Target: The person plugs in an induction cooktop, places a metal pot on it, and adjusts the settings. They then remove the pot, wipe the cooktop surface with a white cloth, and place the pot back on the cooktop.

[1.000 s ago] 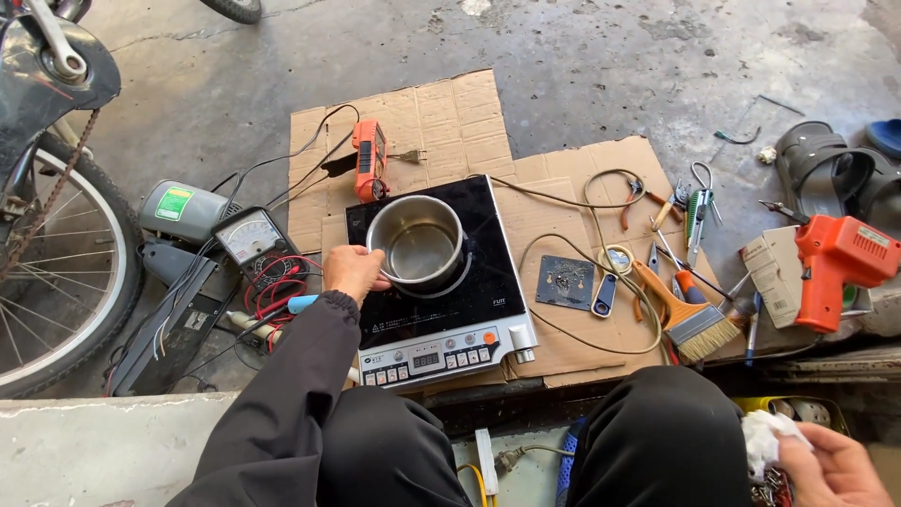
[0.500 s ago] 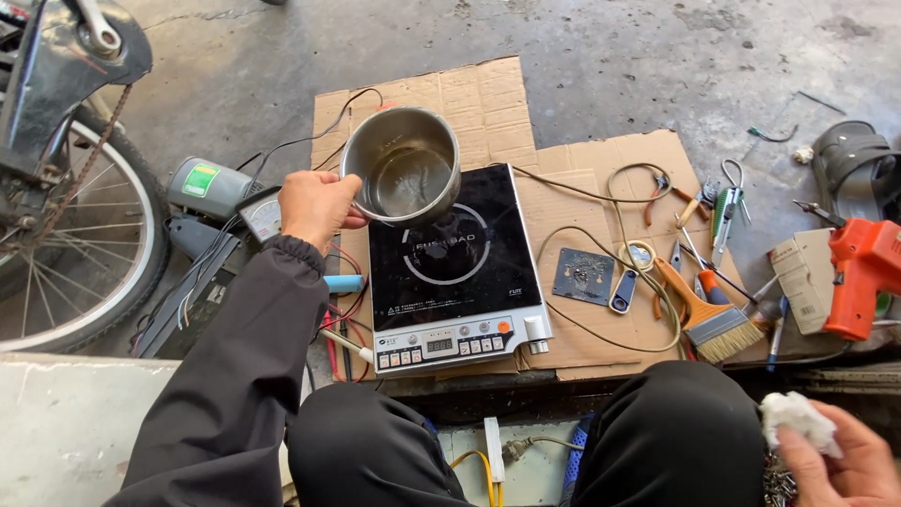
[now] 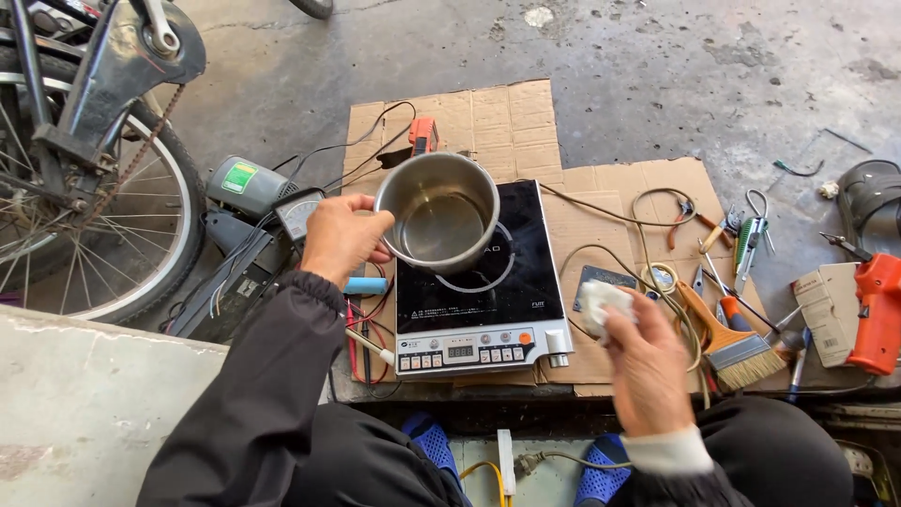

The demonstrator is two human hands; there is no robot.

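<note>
The left hand (image 3: pixel 340 237) grips a steel pot (image 3: pixel 438 210) by its rim, fingers curled over the near-left edge, thumb on the outside. The pot hangs tilted above the upper left part of a black cooktop (image 3: pixel 479 272), its open mouth facing the camera, clear of the glass. The right hand (image 3: pixel 648 366) hovers by the cooktop's right edge, fingers closed around a wad of white cloth (image 3: pixel 601 302) that sticks out past the fingertips.

The cooktop lies on flattened cardboard (image 3: pixel 497 117) spread over the concrete floor, its control panel toward the person. To the right on the cardboard lie a paintbrush (image 3: pixel 727 343), pliers (image 3: pixel 683 218), scissors (image 3: pixel 751 230) and looped wire (image 3: pixel 657 202); farther right sits an orange drill (image 3: pixel 878 310). Behind the pot is a small orange tester (image 3: pixel 423 134). To the left rest an analog meter (image 3: pixel 298 212), a green-labelled grey box (image 3: pixel 246 184), and a bicycle wheel (image 3: pixel 89 216).
</note>
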